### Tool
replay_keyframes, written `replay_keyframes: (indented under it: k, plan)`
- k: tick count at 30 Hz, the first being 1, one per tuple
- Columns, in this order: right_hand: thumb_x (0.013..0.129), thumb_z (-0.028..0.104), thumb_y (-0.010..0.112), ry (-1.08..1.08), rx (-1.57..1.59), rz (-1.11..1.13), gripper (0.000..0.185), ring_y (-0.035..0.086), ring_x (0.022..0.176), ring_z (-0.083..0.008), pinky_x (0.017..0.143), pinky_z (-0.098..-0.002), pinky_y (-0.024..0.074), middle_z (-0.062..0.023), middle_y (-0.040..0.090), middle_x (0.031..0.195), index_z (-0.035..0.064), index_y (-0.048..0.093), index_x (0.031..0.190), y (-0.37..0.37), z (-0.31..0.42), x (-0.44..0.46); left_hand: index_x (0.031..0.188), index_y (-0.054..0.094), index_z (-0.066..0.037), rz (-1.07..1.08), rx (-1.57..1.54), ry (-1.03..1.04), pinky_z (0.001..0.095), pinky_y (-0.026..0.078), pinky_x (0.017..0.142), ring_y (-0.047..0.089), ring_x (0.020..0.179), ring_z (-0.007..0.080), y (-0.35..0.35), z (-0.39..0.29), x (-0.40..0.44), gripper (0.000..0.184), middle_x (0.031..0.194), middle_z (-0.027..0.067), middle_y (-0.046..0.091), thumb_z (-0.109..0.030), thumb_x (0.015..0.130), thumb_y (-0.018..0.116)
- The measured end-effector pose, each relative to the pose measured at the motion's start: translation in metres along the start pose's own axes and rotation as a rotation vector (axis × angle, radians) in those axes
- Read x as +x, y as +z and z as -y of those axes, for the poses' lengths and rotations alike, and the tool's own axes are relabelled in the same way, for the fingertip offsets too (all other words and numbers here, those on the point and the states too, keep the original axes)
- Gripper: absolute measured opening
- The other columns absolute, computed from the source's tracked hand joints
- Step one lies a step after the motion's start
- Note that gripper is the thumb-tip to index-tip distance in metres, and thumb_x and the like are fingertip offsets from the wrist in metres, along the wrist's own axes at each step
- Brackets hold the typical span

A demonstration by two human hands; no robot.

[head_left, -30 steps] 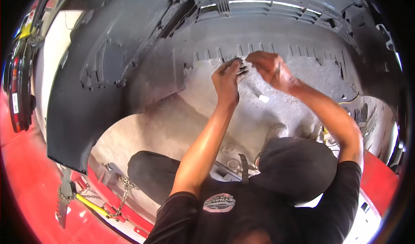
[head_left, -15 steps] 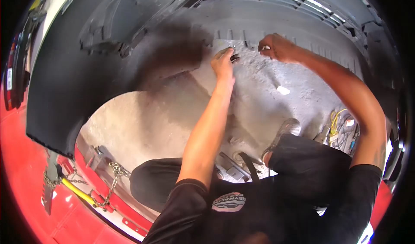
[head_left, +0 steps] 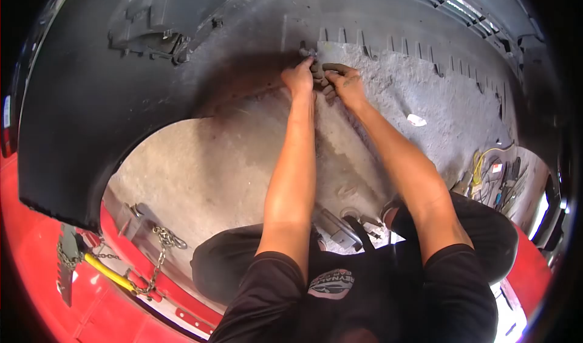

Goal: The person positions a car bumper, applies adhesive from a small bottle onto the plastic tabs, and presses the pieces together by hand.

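Observation:
A large black plastic car bumper cover point(head_left: 73, 100) arches over the floor, with a row of tabs along its edge. My left hand point(head_left: 299, 78) is closed at that edge, its fingertips up against a small fitting point(head_left: 308, 51). Close beside it, my right hand point(head_left: 347, 86) is also closed, with thumb and fingers curled together near the same spot. The fingers of both hands almost meet. Whatever lies between them is hidden by the fingers and the shadow.
A red steel frame point(head_left: 152, 270) with a chain point(head_left: 163, 243) and a yellow-handled tool point(head_left: 109, 272) is at lower left. A white scrap point(head_left: 416, 120) lies on the concrete floor point(head_left: 200, 161). Yellow cable point(head_left: 477, 167) and tools are at right.
My right hand has moved left and down to join my left hand at the bumper's edge. My left hand has shifted slightly left. The head view has also moved a little.

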State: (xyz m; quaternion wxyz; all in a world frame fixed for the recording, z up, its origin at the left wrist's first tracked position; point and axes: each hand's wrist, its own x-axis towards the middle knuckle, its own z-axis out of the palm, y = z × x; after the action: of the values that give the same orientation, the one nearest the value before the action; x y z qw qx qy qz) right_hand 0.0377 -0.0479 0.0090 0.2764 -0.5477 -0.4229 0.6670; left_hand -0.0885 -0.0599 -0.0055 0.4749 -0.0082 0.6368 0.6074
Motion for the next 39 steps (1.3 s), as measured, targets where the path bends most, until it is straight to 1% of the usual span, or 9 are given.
replay_keyframes:
  k: [4, 9, 13, 16, 18, 22, 25, 34, 39]
  plan:
    - [0.092, 0.015, 0.065, -0.057, -0.024, -0.141, 0.030, 0.073, 0.069, -0.0205, 0.062, -0.0322, 0.0565, -0.0154, 0.074, 0.086, -0.0051, 0.072, 0.113, 0.012, -0.002, -0.001, 0.086, 0.071, 0.012, -0.044, 0.132, 0.099, 0.0344, 0.053, 0.055, 0.069, 0.066, 0.0217, 0.002, 0.009, 0.006, 0.020, 0.080, 0.0132, 0.071, -0.007, 0.082, 0.076]
    - [0.090, 0.026, 0.069, -0.188, -0.272, -0.191, 0.034, 0.074, 0.084, -0.0235, 0.077, -0.0333, 0.0553, -0.0183, 0.076, 0.094, -0.0031, 0.075, 0.108, 0.020, 0.016, 0.009, 0.093, 0.075, 0.005, 0.051, 0.415, 0.556, 0.0362, 0.055, 0.072, 0.071, 0.075, 0.0214, -0.001, 0.001, -0.012, 0.017, 0.085, 0.0142, 0.076, -0.009, 0.084, 0.073]
    - [0.092, 0.024, 0.069, -0.275, -0.180, -0.112, 0.030, 0.068, 0.072, -0.0129, 0.063, -0.0272, 0.0547, -0.0101, 0.074, 0.085, -0.0041, 0.076, 0.102, 0.017, 0.010, 0.023, 0.099, 0.076, 0.001, 0.036, 0.745, 0.935, 0.0376, 0.054, 0.077, 0.072, 0.078, 0.0260, -0.003, -0.003, -0.009, 0.018, 0.090, 0.0179, 0.076, -0.008, 0.085, 0.069]
    - [0.093, 0.021, 0.069, -0.297, 0.019, -0.088, 0.025, 0.065, 0.067, -0.0124, 0.057, -0.0258, 0.0515, -0.0087, 0.072, 0.081, -0.0035, 0.075, 0.098, 0.020, -0.003, 0.032, 0.102, 0.076, -0.001, 0.039, 0.816, 0.974, 0.0378, 0.054, 0.079, 0.072, 0.082, 0.0296, -0.006, -0.003, -0.009, 0.019, 0.091, 0.0184, 0.075, -0.006, 0.084, 0.069]
    - [0.093, 0.018, 0.068, -0.042, 0.248, -0.093, 0.022, 0.063, 0.062, -0.0122, 0.053, -0.0249, 0.0486, -0.0080, 0.071, 0.079, -0.0030, 0.075, 0.095, 0.023, 0.009, 0.025, 0.099, 0.075, 0.000, 0.045, 0.644, 0.912, 0.0406, 0.053, 0.075, 0.070, 0.078, 0.0298, -0.007, 0.001, -0.011, 0.016, 0.089, 0.0176, 0.074, -0.005, 0.085, 0.067]
    - [0.091, 0.012, 0.066, 0.001, 0.266, -0.086, 0.019, 0.064, 0.057, -0.0158, 0.050, -0.0280, 0.0465, -0.0093, 0.071, 0.078, -0.0046, 0.074, 0.097, 0.021, 0.008, 0.025, 0.094, 0.073, 0.005, -0.026, 0.259, 0.625, 0.0370, 0.050, 0.060, 0.063, 0.065, 0.0192, -0.007, 0.013, -0.008, 0.013, 0.082, 0.0113, 0.073, -0.006, 0.089, 0.068]
    - [0.092, 0.014, 0.067, 0.033, 0.280, -0.041, 0.019, 0.060, 0.053, -0.0138, 0.046, -0.0270, 0.0428, -0.0076, 0.069, 0.073, -0.0037, 0.073, 0.093, 0.022, 0.006, 0.020, 0.091, 0.073, 0.008, 0.151, 0.085, 0.194, 0.0290, 0.043, 0.050, 0.055, 0.058, 0.0094, -0.012, 0.012, -0.011, 0.016, 0.075, 0.0065, 0.069, -0.007, 0.092, 0.069]
    - [0.093, 0.022, 0.068, 0.028, -0.070, -0.059, 0.028, 0.064, 0.054, -0.0147, 0.050, -0.0304, 0.0497, -0.0084, 0.073, 0.076, -0.0025, 0.076, 0.102, 0.009, 0.005, 0.025, 0.095, 0.072, 0.008, 0.108, 0.002, 0.121, 0.0257, 0.037, 0.044, 0.051, 0.048, 0.0100, -0.006, 0.010, -0.013, 0.015, 0.067, 0.0048, 0.063, -0.005, 0.089, 0.071]
    - [0.091, 0.028, 0.068, -0.046, -0.406, -0.080, 0.032, 0.065, 0.055, -0.0155, 0.054, -0.0326, 0.0529, -0.0087, 0.074, 0.077, 0.0011, 0.076, 0.106, -0.010, 0.050, 0.025, 0.079, 0.062, 0.001, 0.001, -0.102, 0.081, 0.0284, 0.032, 0.037, 0.049, 0.042, 0.0125, 0.003, 0.021, 0.006, 0.013, 0.061, 0.0038, 0.056, -0.004, 0.088, 0.070]
